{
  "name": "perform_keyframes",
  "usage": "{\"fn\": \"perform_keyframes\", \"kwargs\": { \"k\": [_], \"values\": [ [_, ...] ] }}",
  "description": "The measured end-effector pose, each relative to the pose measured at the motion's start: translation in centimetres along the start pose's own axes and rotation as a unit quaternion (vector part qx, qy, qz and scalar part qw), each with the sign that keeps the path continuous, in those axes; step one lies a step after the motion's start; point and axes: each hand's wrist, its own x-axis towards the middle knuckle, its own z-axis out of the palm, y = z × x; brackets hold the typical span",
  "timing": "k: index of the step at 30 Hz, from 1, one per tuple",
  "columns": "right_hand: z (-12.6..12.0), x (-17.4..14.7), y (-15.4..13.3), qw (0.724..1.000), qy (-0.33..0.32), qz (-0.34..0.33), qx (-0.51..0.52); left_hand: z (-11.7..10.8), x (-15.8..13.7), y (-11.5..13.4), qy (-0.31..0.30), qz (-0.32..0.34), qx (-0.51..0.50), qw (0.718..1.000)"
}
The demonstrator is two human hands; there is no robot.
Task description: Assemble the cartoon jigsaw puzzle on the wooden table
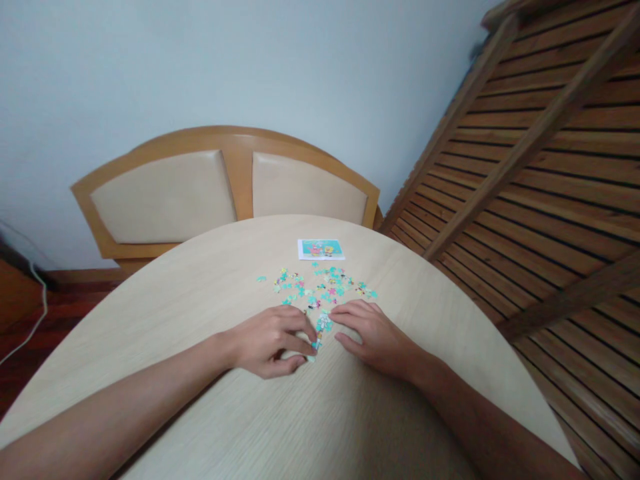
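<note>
Head view: left hand [275, 339] at flat, lobed puzzle pieces [324, 323], wood-grained table [270, 433]

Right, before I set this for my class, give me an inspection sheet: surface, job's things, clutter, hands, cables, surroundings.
Surface: pale, curved-edge table
Job's things: piece cluster between the hands; picture card lying beyond
Clutter: loose puzzle pieces scattered between hands and card
Hands: left hand at the cluster's near end, grip unclear; right hand open, fingertips by its far end
Cables: white cable, off the table, left
Surroundings: padded backrest, wall, slatted wooden structure
</note>
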Motion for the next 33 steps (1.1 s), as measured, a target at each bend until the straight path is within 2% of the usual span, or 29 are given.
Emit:
{"fn": "perform_keyframes", "kwargs": {
  "k": [7,14,20,25,29,33],
  "values": [
    [0.1,0.0,-0.1,0.999,0.000,-0.029,0.017,0.1,0.2,0.4,-0.022,0.024,0.013,0.999],
    [-0.2,-0.1,-0.1,0.999,-0.020,-0.042,0.026,0.4,-0.1,-0.1,-0.017,-0.014,0.028,0.999],
    [-2.5,-0.4,2.4,0.998,0.046,0.034,-0.039,0.2,0.0,0.0,-0.020,-0.013,0.008,1.000],
    [-4.9,-1.1,3.8,0.993,0.048,0.105,-0.012,0.1,0.1,0.2,-0.021,-0.005,-0.008,1.000],
    [-5.0,-1.5,4.6,0.992,0.018,0.124,0.012,0.1,0.0,0.0,0.001,-0.010,0.008,1.000],
    [-4.1,-1.6,5.5,0.993,-0.001,0.109,0.033,-0.4,-0.6,-1.2,0.065,-0.073,0.068,0.993]
  ]
}}
